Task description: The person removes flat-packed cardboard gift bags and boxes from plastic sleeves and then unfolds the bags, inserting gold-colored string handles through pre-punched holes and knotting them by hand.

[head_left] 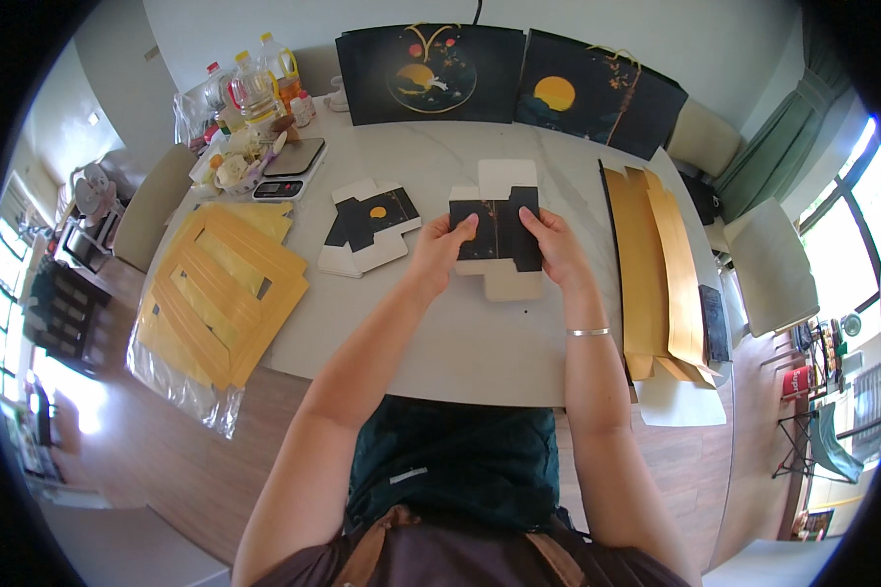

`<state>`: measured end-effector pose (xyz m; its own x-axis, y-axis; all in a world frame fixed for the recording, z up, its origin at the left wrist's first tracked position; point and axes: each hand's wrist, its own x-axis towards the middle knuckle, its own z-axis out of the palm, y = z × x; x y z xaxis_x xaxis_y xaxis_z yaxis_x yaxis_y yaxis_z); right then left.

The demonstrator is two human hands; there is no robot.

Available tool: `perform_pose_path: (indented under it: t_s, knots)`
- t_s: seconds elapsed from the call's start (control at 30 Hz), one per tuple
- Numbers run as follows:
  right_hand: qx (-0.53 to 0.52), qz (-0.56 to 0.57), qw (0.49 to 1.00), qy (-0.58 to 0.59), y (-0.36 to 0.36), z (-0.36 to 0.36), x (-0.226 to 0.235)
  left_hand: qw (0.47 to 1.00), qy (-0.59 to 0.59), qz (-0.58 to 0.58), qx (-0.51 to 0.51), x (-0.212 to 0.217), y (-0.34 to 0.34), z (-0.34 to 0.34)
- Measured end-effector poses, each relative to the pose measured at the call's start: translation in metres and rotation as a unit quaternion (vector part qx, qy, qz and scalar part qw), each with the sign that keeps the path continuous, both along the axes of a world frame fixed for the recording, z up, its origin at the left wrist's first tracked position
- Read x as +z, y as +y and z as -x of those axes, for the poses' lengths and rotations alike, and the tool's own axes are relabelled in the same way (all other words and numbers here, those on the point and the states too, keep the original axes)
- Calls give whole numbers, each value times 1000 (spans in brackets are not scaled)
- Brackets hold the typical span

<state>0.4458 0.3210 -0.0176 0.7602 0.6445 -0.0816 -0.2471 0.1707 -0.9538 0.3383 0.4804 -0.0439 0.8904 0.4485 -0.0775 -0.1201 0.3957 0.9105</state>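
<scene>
Both hands hold a flat, unfolded black carton blank (496, 227) with pale flaps above the white table (460, 333). My left hand (441, 245) grips its left edge with the thumb on top. On the right edge sits my right hand (551, 241), thumb also on the black face; a silver bangle circles that wrist. A second black carton blank (370, 225) with a small orange disc lies flat on the table just left of my left hand.
Yellow card inserts (215, 289) are stacked at the table's left edge, and long yellow-brown sheets (661, 269) lie on the right. Two black gift bags (431, 73) stand at the back. A kitchen scale (292, 168) and oil bottles (255, 88) sit back left. Chairs surround the table.
</scene>
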Motion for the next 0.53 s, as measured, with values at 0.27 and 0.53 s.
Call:
perform_pose_path:
  t_s: [0.27,0.53]
  knots:
    - [-25,6,997,-69,3,7,3,998,3,-67,7,17,-17,8]
    - [30,-15,974,-222,4,8,1,976,-141,-123,-110,4,-15,6]
